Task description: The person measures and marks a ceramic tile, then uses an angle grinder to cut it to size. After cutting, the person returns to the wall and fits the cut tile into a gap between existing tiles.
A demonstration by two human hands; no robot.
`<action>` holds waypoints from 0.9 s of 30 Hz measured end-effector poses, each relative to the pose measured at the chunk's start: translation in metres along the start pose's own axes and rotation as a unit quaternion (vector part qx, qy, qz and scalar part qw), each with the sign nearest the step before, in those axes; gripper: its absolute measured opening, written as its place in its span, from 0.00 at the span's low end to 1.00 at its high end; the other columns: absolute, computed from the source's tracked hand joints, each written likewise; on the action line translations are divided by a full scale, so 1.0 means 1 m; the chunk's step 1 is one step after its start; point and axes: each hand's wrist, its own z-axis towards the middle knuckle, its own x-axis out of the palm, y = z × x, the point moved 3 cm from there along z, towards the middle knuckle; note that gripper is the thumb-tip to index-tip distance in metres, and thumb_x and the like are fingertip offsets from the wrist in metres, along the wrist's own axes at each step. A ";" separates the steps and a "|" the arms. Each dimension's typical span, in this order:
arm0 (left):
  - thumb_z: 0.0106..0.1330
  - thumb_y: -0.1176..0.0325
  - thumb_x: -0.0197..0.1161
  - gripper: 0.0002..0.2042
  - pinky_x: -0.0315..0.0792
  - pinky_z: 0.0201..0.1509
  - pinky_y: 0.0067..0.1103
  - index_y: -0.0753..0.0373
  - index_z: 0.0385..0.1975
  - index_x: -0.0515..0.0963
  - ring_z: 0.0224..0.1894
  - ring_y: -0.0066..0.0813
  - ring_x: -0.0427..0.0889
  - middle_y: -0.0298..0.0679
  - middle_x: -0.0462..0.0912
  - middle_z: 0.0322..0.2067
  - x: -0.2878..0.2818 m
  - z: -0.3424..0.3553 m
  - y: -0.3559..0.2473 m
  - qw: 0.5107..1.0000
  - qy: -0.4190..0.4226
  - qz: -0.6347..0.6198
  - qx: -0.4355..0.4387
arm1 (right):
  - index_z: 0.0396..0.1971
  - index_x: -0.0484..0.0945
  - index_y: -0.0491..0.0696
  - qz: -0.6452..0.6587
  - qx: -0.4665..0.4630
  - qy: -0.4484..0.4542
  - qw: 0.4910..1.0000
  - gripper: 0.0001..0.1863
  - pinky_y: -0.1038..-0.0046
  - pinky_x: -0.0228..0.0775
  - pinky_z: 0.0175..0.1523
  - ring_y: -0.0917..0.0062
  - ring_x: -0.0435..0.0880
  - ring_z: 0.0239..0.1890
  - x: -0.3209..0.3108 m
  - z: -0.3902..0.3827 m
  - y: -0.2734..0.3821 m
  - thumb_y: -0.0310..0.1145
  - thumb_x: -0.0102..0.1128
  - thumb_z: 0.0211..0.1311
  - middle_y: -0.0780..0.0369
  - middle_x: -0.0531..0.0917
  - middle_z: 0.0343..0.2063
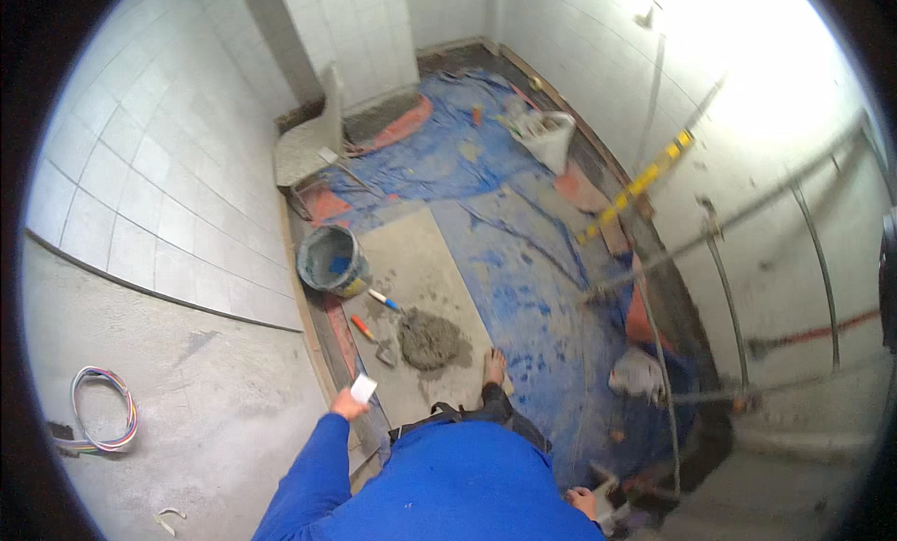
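Observation:
My left hand (348,406) is closed on a small white rectangular piece (363,388), held out by the left wall. At the lower right, my right hand (581,501) reaches down beside a pale object (607,492) whose kind I cannot make out; its fingers are partly hidden. In front of me a heap of wet grey mortar (430,341) lies on a large pale board (411,251). Left of the heap rests a small trowel (363,330) with a red and orange handle. A blue and white handled tool (383,300) touches the mortar's edge.
A grey bucket (313,242) stands by the left wall, with a dirty plastic chair (322,130) behind it. Blue sheeting (448,130) covers the floor. A white sack (547,141), a yellow level (645,181) and a metal ladder (729,307) line the right wall. Coiled wires (131,401) protrude at left.

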 end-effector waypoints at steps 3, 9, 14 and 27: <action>0.41 0.58 0.77 0.29 0.80 0.54 0.37 0.74 0.42 0.83 0.48 0.50 0.88 0.57 0.87 0.44 0.007 -0.015 0.016 0.997 -0.052 -0.048 -0.042 | 0.31 0.83 0.39 -0.150 -0.110 0.013 0.982 0.09 0.62 0.78 0.35 0.68 0.84 0.27 -0.051 0.140 0.096 0.31 0.68 0.57 0.55 0.85 0.24; 0.42 0.58 0.77 0.32 0.79 0.56 0.36 0.73 0.47 0.79 0.52 0.52 0.85 0.58 0.86 0.46 0.051 -0.024 0.013 0.949 -0.142 -0.230 -0.163 | 0.49 0.80 0.37 0.048 -0.268 0.002 0.962 0.19 0.65 0.78 0.41 0.64 0.85 0.31 -0.061 0.300 0.467 0.32 0.64 0.60 0.49 0.87 0.41; 0.44 0.55 0.78 0.34 0.79 0.57 0.37 0.74 0.48 0.79 0.54 0.53 0.84 0.58 0.85 0.48 0.066 0.004 -0.006 0.926 -0.098 -0.272 -0.243 | 0.51 0.81 0.39 -0.207 -0.502 -0.044 0.839 0.20 0.67 0.79 0.47 0.65 0.89 0.40 0.098 0.228 0.719 0.32 0.65 0.60 0.50 0.88 0.39; 0.47 0.61 0.79 0.37 0.77 0.59 0.39 0.73 0.57 0.73 0.56 0.53 0.83 0.59 0.83 0.51 -0.257 0.261 -0.032 0.887 -0.163 -0.341 -0.267 | 0.56 0.80 0.42 -0.352 -0.407 0.226 0.812 0.24 0.65 0.81 0.45 0.68 0.90 0.37 0.562 0.173 1.068 0.38 0.64 0.62 0.53 0.89 0.38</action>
